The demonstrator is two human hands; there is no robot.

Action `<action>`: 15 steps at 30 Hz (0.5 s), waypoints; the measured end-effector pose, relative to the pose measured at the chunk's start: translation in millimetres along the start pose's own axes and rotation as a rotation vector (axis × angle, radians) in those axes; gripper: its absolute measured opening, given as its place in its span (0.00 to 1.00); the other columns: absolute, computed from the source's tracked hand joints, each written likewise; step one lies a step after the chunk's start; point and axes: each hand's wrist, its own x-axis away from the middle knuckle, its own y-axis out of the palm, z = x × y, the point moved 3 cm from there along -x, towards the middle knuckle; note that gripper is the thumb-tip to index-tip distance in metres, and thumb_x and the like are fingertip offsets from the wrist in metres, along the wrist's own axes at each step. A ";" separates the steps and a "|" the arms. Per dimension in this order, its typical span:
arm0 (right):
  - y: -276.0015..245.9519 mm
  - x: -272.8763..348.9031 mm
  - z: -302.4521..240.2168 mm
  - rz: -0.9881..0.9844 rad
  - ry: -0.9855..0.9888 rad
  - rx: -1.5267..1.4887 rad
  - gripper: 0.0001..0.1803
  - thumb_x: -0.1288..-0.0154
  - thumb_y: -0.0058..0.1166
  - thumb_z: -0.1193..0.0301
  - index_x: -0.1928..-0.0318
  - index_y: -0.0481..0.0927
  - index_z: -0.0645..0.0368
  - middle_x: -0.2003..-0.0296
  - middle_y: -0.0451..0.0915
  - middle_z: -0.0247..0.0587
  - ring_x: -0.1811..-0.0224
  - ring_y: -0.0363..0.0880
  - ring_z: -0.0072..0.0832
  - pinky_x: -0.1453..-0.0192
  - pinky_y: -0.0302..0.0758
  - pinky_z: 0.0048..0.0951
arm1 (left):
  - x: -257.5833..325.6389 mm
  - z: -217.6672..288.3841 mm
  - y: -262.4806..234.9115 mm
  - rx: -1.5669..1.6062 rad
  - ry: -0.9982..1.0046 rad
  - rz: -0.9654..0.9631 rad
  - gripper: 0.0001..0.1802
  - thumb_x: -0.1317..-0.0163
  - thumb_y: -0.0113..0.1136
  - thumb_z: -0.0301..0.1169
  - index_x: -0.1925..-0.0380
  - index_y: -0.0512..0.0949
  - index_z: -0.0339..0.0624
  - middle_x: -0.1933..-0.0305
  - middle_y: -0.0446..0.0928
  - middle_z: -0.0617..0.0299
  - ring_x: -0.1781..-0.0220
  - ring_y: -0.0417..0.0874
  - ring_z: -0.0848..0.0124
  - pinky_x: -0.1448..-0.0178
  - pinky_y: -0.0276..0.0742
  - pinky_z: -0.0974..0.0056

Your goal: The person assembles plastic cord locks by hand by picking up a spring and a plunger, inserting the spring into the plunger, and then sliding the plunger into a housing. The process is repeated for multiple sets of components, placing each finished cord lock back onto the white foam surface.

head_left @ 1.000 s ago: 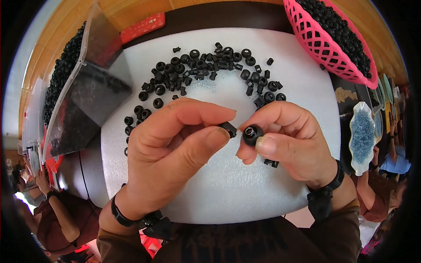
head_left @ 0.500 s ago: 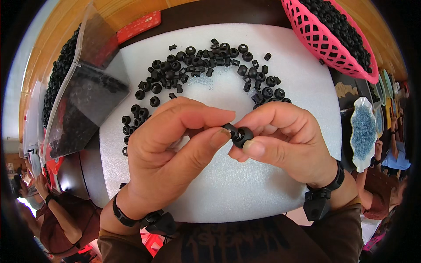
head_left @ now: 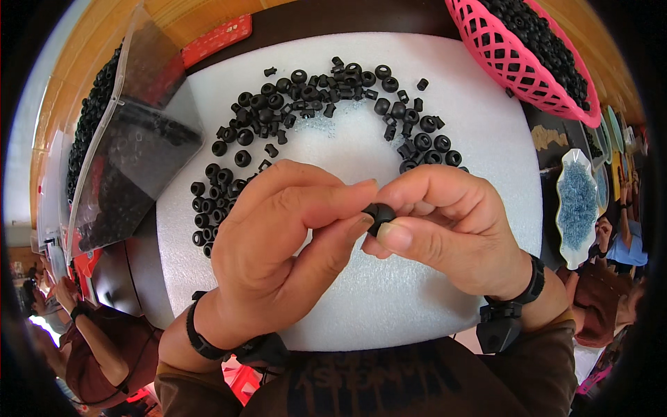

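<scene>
I see a small black rubber piece [head_left: 380, 214] pinched at the centre of the view, just above the middle of a white foam pad [head_left: 486, 181]. My left hand [head_left: 278, 257] comes in from 7 o'clock and closes its thumb and forefinger on the piece's left side; my right hand [head_left: 445, 229] comes in from 4 o'clock and its fingers [head_left: 396, 238] grip the right side, so both hands touch at the piece. Whether it is one part or two pressed together I cannot tell.

Beyond the hands, from 9 to 1 o'clock, a loose arc of black rubber rings and plugs [head_left: 313, 97] lies scattered on the pad. At 10 o'clock a clear plastic bag [head_left: 132, 160] holds more black parts, leaning off the pad's edge. At 1 o'clock a pink plastic basket [head_left: 528, 66] is filled with the same black pieces. At 3 o'clock, off the pad, sits a pale dish [head_left: 577, 205] of bluish grains. Each wrist wears a black band. The pad rests on a dark table [head_left: 139, 271], and another person's arm [head_left: 76, 316] shows at 8 o'clock.
</scene>
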 end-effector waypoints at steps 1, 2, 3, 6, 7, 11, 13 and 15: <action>0.4 0.4 0.3 0.003 0.006 -0.015 0.10 0.38 0.51 0.79 0.55 0.72 0.66 0.63 0.78 0.41 0.61 0.79 0.23 0.55 0.77 0.23 | 0.4 0.7 0.0 0.001 0.000 -0.001 0.11 0.47 0.60 0.22 0.62 0.78 0.36 0.66 0.74 0.57 0.68 0.73 0.71 0.67 0.68 0.71; 0.4 0.9 0.8 0.006 0.012 -0.029 0.10 0.37 0.51 0.79 0.55 0.72 0.66 0.62 0.78 0.41 0.61 0.79 0.23 0.55 0.77 0.23 | 1.3 1.4 0.7 0.008 -0.013 -0.003 0.11 0.45 0.59 0.22 0.61 0.78 0.36 0.65 0.74 0.57 0.68 0.73 0.72 0.67 0.67 0.71; 0.3 1.3 1.0 0.007 0.011 -0.029 0.10 0.37 0.51 0.79 0.55 0.72 0.66 0.62 0.78 0.41 0.61 0.79 0.23 0.55 0.77 0.23 | 2.1 2.0 1.4 0.016 -0.025 -0.005 0.11 0.44 0.59 0.22 0.60 0.77 0.36 0.65 0.74 0.58 0.68 0.72 0.73 0.66 0.67 0.72; 1.5 2.6 2.7 0.010 0.031 -0.095 0.10 0.37 0.51 0.78 0.55 0.72 0.66 0.63 0.78 0.40 0.61 0.79 0.22 0.55 0.77 0.22 | 5.3 1.6 6.9 0.103 -0.089 0.100 0.16 0.53 0.61 0.15 0.61 0.78 0.33 0.72 0.76 0.56 0.71 0.77 0.69 0.70 0.72 0.71; 1.6 3.0 4.6 0.021 0.044 -0.092 0.10 0.37 0.51 0.78 0.55 0.72 0.66 0.63 0.78 0.40 0.61 0.79 0.22 0.55 0.77 0.23 | 6.4 0.8 8.3 0.101 -0.090 0.100 0.16 0.53 0.61 0.15 0.61 0.78 0.33 0.72 0.76 0.56 0.71 0.77 0.69 0.70 0.72 0.71; -0.6 3.3 5.0 0.018 0.032 -0.030 0.10 0.36 0.50 0.77 0.55 0.72 0.65 0.62 0.78 0.40 0.61 0.79 0.21 0.55 0.76 0.23 | 6.3 0.2 9.5 0.065 -0.048 0.122 0.14 0.50 0.60 0.17 0.60 0.79 0.34 0.69 0.76 0.57 0.70 0.76 0.71 0.69 0.71 0.72; -1.0 4.0 5.9 0.017 0.023 -0.010 0.10 0.36 0.50 0.77 0.55 0.72 0.65 0.61 0.78 0.41 0.60 0.78 0.21 0.54 0.76 0.23 | 7.1 -1.1 10.3 0.086 -0.087 0.118 0.13 0.48 0.60 0.18 0.60 0.79 0.34 0.69 0.75 0.58 0.70 0.76 0.72 0.68 0.71 0.72; 0.4 3.8 7.9 0.021 0.019 0.012 0.10 0.36 0.50 0.77 0.54 0.72 0.66 0.61 0.79 0.41 0.60 0.78 0.21 0.54 0.75 0.23 | 9.3 -6.0 11.4 0.179 -0.121 0.127 0.13 0.46 0.59 0.18 0.59 0.78 0.35 0.69 0.75 0.58 0.69 0.75 0.73 0.68 0.70 0.73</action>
